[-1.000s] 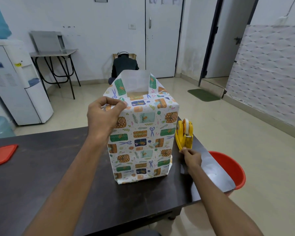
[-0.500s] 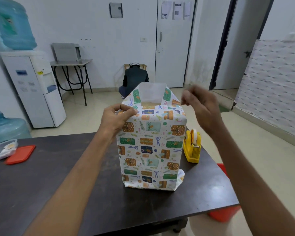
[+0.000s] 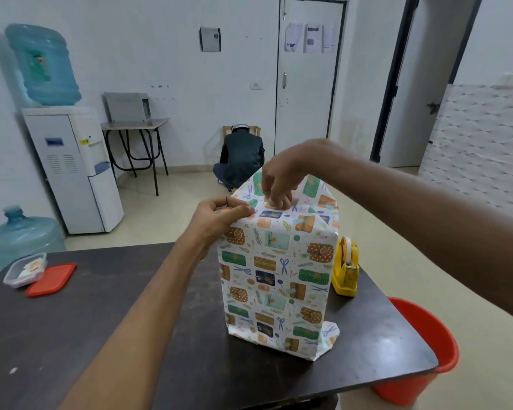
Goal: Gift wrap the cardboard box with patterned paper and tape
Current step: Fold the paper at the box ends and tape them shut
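Observation:
A tall box wrapped in patterned paper (image 3: 276,279) stands upright on the dark table (image 3: 101,321). Its top flaps are partly folded, and the far flap still sticks up. My left hand (image 3: 219,217) pinches the paper at the top left corner of the box. Over the top, my right hand (image 3: 279,184) presses its fingertips down on the folded paper at the middle; whether a piece of tape is under the fingers cannot be seen. A yellow tape dispenser (image 3: 345,269) stands right beside the box.
A clear plastic container (image 3: 24,269) and its red lid (image 3: 52,279) lie at the table's left edge. A red bucket (image 3: 421,359) stands on the floor by the right corner. A person crouches (image 3: 242,158) at the far wall; a water dispenser (image 3: 71,167) stands left.
My right hand rose from the tape dispenser and came down onto the top of the box. My left hand kept its hold on the top left corner.

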